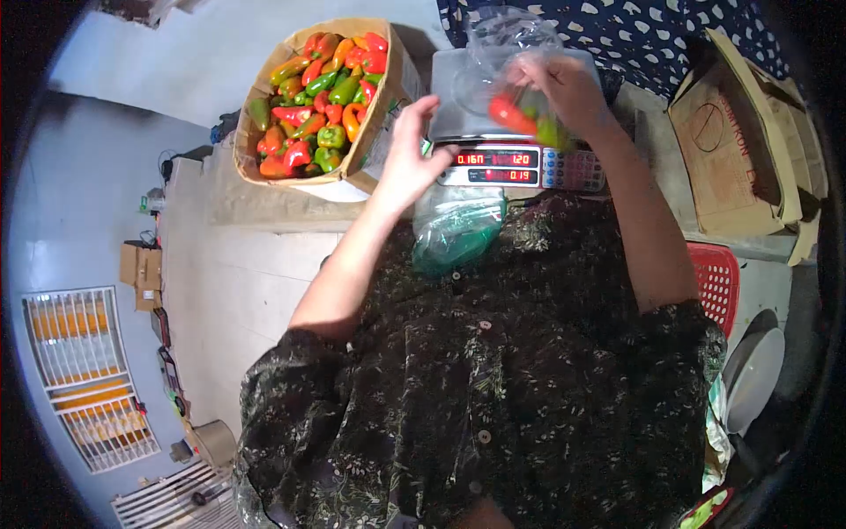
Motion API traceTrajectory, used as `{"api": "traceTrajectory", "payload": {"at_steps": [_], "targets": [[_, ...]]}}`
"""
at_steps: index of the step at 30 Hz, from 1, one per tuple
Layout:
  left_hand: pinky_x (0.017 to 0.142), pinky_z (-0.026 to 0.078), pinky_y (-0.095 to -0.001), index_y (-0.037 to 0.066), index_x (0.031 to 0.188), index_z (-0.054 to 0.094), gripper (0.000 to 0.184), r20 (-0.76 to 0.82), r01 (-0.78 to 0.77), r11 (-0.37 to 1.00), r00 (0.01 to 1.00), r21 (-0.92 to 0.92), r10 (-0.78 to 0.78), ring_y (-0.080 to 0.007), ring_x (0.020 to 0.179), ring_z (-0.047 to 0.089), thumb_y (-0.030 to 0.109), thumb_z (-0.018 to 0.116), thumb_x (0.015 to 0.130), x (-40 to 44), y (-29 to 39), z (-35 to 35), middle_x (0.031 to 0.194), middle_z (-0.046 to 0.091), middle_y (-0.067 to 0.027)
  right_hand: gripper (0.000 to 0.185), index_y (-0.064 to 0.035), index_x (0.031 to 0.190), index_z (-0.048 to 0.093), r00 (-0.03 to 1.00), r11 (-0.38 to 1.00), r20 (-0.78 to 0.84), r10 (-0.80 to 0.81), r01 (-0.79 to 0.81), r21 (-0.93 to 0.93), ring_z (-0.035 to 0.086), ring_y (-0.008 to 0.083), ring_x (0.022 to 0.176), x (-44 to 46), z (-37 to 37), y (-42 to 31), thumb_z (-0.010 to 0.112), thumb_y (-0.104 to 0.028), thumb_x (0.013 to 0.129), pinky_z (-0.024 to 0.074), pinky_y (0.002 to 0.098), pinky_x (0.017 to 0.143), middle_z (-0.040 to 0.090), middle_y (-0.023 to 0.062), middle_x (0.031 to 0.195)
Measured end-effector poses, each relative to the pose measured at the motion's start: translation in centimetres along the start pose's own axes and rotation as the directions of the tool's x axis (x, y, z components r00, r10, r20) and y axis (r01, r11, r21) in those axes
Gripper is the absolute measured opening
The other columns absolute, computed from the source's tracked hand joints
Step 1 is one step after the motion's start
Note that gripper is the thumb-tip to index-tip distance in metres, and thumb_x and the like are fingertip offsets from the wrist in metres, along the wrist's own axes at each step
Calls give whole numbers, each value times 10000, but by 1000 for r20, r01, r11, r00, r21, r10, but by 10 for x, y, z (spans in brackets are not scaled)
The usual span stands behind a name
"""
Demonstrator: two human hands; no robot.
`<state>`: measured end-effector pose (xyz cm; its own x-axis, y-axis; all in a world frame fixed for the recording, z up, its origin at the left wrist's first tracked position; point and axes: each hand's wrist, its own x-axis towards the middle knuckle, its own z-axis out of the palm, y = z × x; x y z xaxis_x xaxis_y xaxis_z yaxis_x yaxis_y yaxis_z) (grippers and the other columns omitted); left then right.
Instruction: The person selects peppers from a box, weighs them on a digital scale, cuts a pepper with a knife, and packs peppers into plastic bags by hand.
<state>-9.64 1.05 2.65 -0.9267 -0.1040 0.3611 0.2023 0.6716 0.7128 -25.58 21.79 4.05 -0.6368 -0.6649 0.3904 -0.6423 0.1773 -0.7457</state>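
At the right, an open cardboard box (718,167) with red print stands tilted, its flaps spread, beside a dark blue cloth (634,31) with white patches along the top. Below the box are a red basket (714,282) with a perforated side and a pale round dish (760,375), tilted. On the left, a blue wall (97,212) has a window (91,379) with white bars and orange behind them. Near it are a small carton (141,276), a metal pot (214,443) and a white slatted rack (167,504).

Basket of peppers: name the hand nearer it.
Left: the left hand is close beside the basket; the right hand is farther off, over the scale.
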Motion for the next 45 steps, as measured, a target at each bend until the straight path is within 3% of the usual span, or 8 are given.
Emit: {"api": "traceTrajectory", "payload": {"at_steps": [5,9,15,18,21,34,41,45], "targets": [[1000,382,-353,64,1453,93,1128,397,-51,993,914,-107,89,-241,1216,452,397,811,650,2,40,-1,1364,406,-186,349,-47,964,664,997,982,79,-5,-10,188,627,150,826,-32,6,-75,486,-344,927,477,301,786,680,87,872],[790,479,-317,42,1059,584,278,574,157,930,816,-332,67,-167,838,609,279,514,932,-39,69,-2,897,655,-83,361,-58,934,680,982,962,106,159,-178,206,607,134,796,-57,15,-125,474,-354,927,462,306,758,658,50,781],[676,442,-288,26,834,580,315,429,301,911,889,-283,-161,-119,699,531,293,468,961,-88,91,-11,709,566,-29,466,-17,1248,487,856,429,407,317,-513,744,521,168,1069,-128,67,-103,557,-306,889,401,307,940,561,114,1172],[682,442,-283,26,860,570,288,336,301,878,925,-371,-175,-108,713,522,275,466,961,-104,80,1,740,562,-13,645,-7,1370,323,874,772,475,103,-372,516,426,184,1206,-154,87,-122,607,-283,861,326,317,1030,423,126,1348],[747,449,-279,23,892,573,251,464,587,702,792,-403,-397,-98,808,537,240,465,957,-96,87,0,807,581,-17,759,-8,1358,358,728,373,681,70,-653,659,449,199,1212,-158,97,-110,669,-377,773,302,337,1058,458,118,1329],[627,485,-389,11,928,625,287,313,-123,968,931,-218,189,-310,674,618,242,657,759,-22,116,-13,745,625,-186,384,-39,1175,571,746,143,659,96,-666,732,581,192,1004,-121,81,-131,596,-249,853,464,328,892,617,103,1109],[618,476,-427,10,876,590,245,203,-275,960,938,-59,282,-383,680,597,141,639,675,-24,89,7,728,602,-211,349,-16,1065,628,689,687,694,-208,-402,605,550,160,1055,-112,116,-134,508,-302,905,404,299,946,611,122,1135],[626,480,-433,11,937,578,279,139,-255,967,957,-30,256,-408,697,589,142,626,696,-25,104,-6,746,601,-221,351,-9,1041,623,752,783,652,93,-460,418,597,228,961,-115,122,-142,492,-308,910,435,328,883,642,140,1000]]}}
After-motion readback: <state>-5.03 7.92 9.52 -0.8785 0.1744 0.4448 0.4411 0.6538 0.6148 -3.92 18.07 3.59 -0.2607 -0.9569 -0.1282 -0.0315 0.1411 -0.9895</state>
